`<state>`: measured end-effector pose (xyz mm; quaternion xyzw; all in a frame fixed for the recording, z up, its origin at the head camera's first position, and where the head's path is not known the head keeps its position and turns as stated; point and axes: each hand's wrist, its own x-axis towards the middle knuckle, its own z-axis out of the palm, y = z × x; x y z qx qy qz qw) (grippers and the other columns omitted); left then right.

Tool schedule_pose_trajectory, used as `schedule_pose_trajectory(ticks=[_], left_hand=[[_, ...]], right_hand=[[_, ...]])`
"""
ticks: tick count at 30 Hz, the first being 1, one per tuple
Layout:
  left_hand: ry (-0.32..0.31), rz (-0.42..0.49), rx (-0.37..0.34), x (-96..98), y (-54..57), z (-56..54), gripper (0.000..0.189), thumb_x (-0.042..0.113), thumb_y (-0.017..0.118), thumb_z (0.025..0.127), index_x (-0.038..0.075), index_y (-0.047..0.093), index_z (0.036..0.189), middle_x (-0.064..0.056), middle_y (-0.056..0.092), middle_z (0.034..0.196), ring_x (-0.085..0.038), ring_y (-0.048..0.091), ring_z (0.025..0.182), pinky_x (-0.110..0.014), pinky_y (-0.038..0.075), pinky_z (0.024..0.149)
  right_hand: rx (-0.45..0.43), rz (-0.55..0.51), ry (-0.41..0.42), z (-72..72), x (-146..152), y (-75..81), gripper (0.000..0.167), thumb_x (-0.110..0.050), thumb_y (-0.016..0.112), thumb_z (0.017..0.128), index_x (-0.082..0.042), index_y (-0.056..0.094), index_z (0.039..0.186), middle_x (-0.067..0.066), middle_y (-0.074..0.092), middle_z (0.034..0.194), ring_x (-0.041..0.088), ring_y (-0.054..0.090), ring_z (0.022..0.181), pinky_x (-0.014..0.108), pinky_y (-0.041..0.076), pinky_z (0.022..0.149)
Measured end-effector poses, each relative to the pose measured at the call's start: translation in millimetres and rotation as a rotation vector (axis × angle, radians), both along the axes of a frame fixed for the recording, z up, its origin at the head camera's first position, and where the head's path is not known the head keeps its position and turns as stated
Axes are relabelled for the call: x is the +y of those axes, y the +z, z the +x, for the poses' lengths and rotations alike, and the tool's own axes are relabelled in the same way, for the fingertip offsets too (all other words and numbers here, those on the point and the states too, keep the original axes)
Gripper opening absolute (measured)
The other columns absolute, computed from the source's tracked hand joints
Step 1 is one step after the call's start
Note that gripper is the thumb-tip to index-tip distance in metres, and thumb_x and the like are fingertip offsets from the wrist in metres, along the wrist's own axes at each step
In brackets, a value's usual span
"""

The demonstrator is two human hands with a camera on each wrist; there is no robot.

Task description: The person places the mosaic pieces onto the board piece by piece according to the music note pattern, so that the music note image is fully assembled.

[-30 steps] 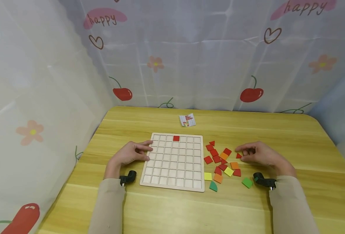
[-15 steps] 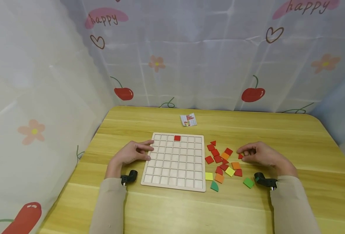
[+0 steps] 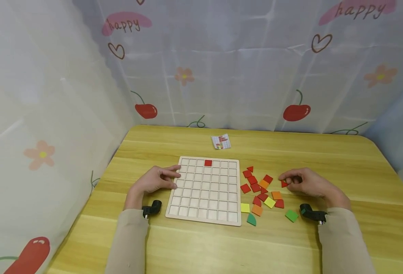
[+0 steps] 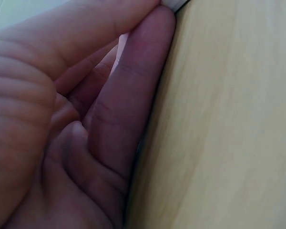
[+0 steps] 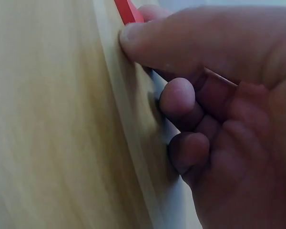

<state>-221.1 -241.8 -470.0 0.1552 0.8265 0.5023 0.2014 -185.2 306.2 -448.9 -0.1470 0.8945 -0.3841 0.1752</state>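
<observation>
My left hand (image 3: 156, 179) rests at the left edge of a pale wooden grid board (image 3: 203, 221), its fingers and thumb touching the rim. In the left wrist view, the left hand (image 4: 100, 114) lies against the table with fingertips at the board's white edge. One red square tile (image 3: 208, 163) sits in the board's top row. To the right, my right hand (image 3: 305, 182) pinches a small red triangle tile (image 3: 284, 184) between thumb and index finger, low over the table. The right wrist view shows the triangle's red edge (image 5: 127, 10) at the thumb tip, with other fingers curled beneath.
Between board and right hand lie several loose tiles: red squares (image 3: 245, 188), orange squares (image 3: 257, 210), yellow squares (image 3: 269, 202), a dark green quarter circle (image 3: 251, 219) and a light green tile (image 3: 292, 215). A small printed pattern card (image 3: 221, 141) lies behind the board.
The head view has shifted slightly. My right hand and the red triangle have moved a little to the right. My left hand stays at the board's edge.
</observation>
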Motion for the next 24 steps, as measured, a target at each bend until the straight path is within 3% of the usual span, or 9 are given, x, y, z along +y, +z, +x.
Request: schedule_pose_trajectory(ticks=[6, 15, 24], left_hand=[[0.0, 0.01, -0.006, 0.6, -1.1, -1.0, 0.035, 0.011, 0.086, 0.083, 0.013, 0.08, 0.118, 0.001, 0.054, 0.155, -0.02, 0.035, 0.154, -0.018, 0.052, 0.082], [-0.002, -0.005, -0.004, 0.6, 1.1, -0.4, 0.035, 0.011, 0.086, 0.083, 0.015, 0.08, 0.117, 0.003, 0.054, 0.155, -0.018, 0.036, 0.154, -0.017, 0.051, 0.083], [0.006, -0.001, -0.015, 0.7, 0.1, -0.9, 0.035, 0.01, 0.086, 0.083, 0.013, 0.08, 0.118, 0.001, 0.054, 0.155, -0.021, 0.035, 0.155, -0.017, 0.051, 0.082]], right_hand=[[-0.034, -0.014, -0.013, 0.2, 0.7, 0.4, 0.027, 0.0, 0.063, 0.096, -0.001, 0.071, 0.123, 0.006, 0.063, 0.098, 0.007, 0.049, 0.078, 0.022, 0.043, 0.07], [-0.004, 0.004, 0.003, -1.3, -0.8, -1.2, 0.03, -0.008, 0.075, 0.091, -0.008, 0.073, 0.121, 0.004, 0.056, 0.093, 0.01, 0.045, 0.077, 0.024, 0.042, 0.068], [-0.017, 0.0, -0.004, 0.1, -0.9, -2.1, 0.028, -0.009, 0.074, 0.093, -0.005, 0.073, 0.12, 0.005, 0.057, 0.093, 0.009, 0.046, 0.077, 0.023, 0.044, 0.068]])
